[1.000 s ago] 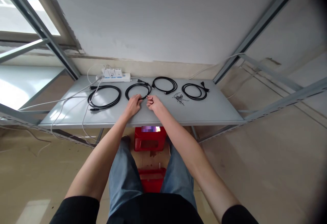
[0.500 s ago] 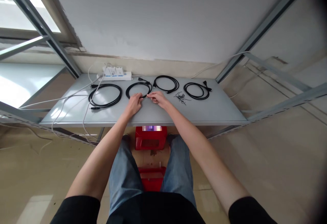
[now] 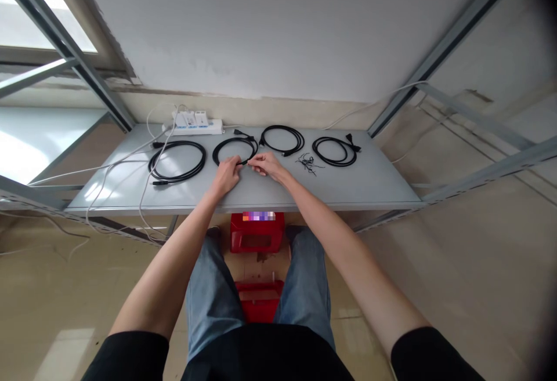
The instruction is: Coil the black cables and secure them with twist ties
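Several black cables lie coiled in a row on a grey metal shelf [image 3: 357,187]. My left hand [image 3: 227,175] rests on the near edge of the second coil [image 3: 228,146], fingers curled and pinching the cable. Just to its right, my right hand [image 3: 267,165] pinches the same coil where its end sticks out. A larger coil [image 3: 177,161] lies to the left. Two more coils [image 3: 282,138] [image 3: 334,152] lie to the right. A small heap of black twist ties [image 3: 307,164] sits just right of my right hand.
A white power strip [image 3: 194,125] with plugged adapters sits at the shelf's back left, and white cords [image 3: 114,167] trail off the left edge. Slanted metal frame bars [image 3: 439,44] flank both sides. A red stool [image 3: 256,236] stands under the shelf between my legs.
My right hand has moved a little away from me and closed onto the second coil next to my left hand. The left hand has stayed on the coil.
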Tool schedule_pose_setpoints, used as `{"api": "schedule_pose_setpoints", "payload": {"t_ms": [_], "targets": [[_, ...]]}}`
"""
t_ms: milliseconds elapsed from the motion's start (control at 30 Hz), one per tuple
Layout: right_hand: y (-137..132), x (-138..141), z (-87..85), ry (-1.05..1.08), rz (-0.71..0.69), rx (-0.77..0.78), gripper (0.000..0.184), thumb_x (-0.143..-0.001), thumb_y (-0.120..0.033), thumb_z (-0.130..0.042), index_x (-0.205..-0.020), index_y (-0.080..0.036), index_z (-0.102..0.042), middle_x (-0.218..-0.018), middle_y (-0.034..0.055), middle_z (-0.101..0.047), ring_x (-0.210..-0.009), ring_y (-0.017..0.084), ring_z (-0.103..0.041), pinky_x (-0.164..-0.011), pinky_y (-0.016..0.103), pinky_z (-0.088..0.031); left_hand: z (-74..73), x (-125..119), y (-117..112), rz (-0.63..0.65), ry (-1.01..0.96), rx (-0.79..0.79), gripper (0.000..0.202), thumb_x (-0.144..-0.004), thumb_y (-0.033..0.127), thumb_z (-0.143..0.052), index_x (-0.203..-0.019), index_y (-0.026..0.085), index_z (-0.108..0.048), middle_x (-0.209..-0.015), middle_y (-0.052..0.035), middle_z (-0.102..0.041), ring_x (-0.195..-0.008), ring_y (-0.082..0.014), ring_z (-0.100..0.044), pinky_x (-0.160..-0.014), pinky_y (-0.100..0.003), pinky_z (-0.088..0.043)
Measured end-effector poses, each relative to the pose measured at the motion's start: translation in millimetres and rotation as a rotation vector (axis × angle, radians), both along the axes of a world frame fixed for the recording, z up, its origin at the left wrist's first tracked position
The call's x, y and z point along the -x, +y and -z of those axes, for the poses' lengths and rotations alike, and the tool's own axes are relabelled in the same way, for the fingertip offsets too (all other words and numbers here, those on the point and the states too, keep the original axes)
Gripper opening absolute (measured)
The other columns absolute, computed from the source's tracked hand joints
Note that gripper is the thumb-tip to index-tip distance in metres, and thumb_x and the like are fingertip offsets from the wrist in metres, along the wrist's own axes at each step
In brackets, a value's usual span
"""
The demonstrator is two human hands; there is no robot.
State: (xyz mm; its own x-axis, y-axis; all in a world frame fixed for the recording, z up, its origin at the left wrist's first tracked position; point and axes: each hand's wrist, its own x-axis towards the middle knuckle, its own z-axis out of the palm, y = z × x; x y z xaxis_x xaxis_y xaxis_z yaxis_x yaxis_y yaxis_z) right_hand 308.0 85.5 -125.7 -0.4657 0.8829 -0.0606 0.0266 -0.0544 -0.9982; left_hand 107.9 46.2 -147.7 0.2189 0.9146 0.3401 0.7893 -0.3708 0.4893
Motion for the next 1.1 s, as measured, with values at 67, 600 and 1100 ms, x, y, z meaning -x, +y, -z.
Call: {"api": "schedule_pose_setpoints", "payload": {"t_ms": [67,600,1100], "targets": [[0.6,-0.4,-4.8,-0.022,-0.040,0.016,0.022,-0.084,-0.029,-0.083,-0.074,-0.014,-0.071,-0.061,-0.0009,-0.063,-0.050,0.007,-0.049,-0.038,0.016,-0.033,0.3,-0.3,0.3,-0.008,0.012,-0.004,0.017,-0.096,0.015,-0.047,-0.100,0.023,-0.062,-0.099,-0.0115,-0.070,-0.101,-0.0301,-0.064,-0.092,-0.041,-0.048],[1.5,-15.2,-24.3,-0.892,-0.210,-1.009,0.020,-0.106,-0.015,-0.055,-0.103,-0.015,-0.075,-0.106,0.0105,-0.071,-0.089,0.019,-0.062,-0.079,0.029,-0.041,-3.4,-2.8,-2.7,0.009,0.020,0.016,0.020,-0.097,0.014,-0.046,-0.100,0.024,-0.063,-0.101,-0.0120,-0.070,-0.105,-0.0320,-0.063,-0.094,-0.043,-0.045],[-10.1,-6.6,-18.0,-1.220,-0.358,-1.437,0.030,-0.109,-0.008,-0.040,-0.121,-0.015,-0.066,-0.110,0.0131,-0.068,-0.096,0.022,-0.061,-0.075,0.032,-0.042,-6.5,-4.3,-4.5,-0.020,0.081,0.018,0.019,-0.098,0.015,-0.045,-0.101,0.024,-0.061,-0.102,-0.0127,-0.071,-0.106,-0.0322,-0.064,-0.093,-0.044,-0.047]]}}
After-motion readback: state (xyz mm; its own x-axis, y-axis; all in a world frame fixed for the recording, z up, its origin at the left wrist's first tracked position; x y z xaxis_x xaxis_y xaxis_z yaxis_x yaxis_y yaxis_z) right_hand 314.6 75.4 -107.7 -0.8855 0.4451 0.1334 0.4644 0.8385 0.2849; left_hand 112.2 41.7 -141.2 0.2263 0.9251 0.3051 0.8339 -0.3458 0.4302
